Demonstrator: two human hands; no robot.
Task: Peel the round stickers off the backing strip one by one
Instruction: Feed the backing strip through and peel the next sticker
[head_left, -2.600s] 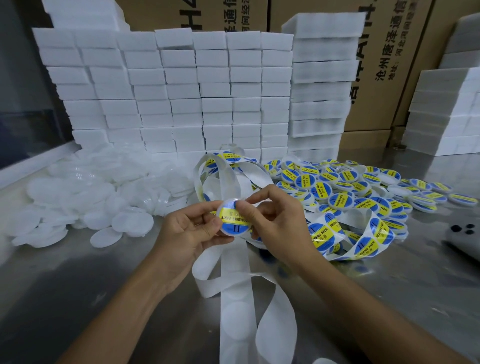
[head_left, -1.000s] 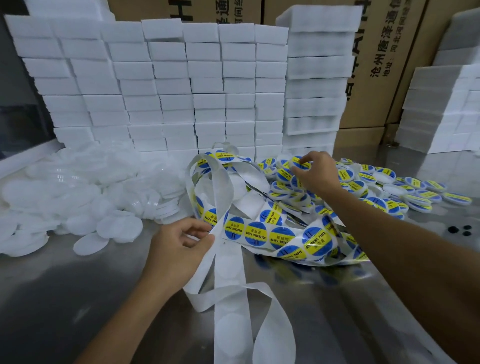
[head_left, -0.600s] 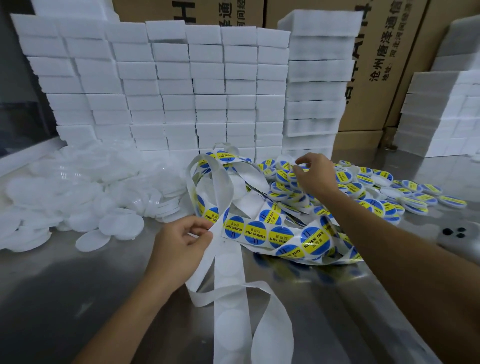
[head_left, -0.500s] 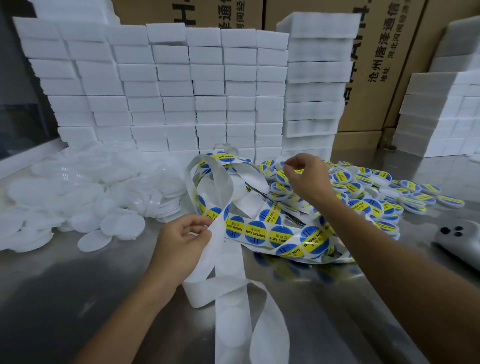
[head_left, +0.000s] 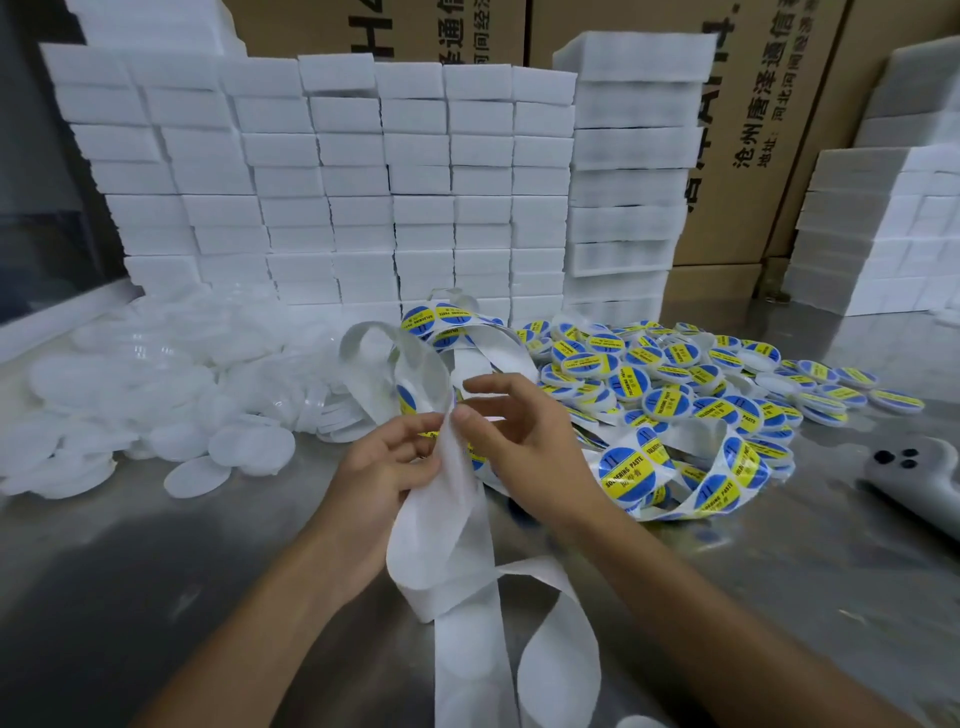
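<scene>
A: What's nearest?

B: The spent end of the strip (head_left: 457, 540), bare white, looping down over the steel table (head_left: 156, 597) toward the camera.

A: And the hands?

B: Both meet at the strip, just above that bare stretch. The left hand (head_left: 384, 467) grips it, fingers curled round the strip with a yellow sticker edge showing under them. The right hand (head_left: 519, 431) pinches the strip's edge with thumb and a finger; its other fingers are spread loosely above.

A: Where are the stickers?

B: Blue-and-yellow stickers (head_left: 628, 467) sit on the strip where it coils to the right of the hands, and more on the loop behind them.

A: Farther back?

B: A heap of labelled lids (head_left: 670, 369) right, plain white lids (head_left: 156, 384) left, a grey device (head_left: 914, 478) at the right edge. Behind, stacked white blocks (head_left: 363, 182) and cardboard boxes (head_left: 753, 130).
</scene>
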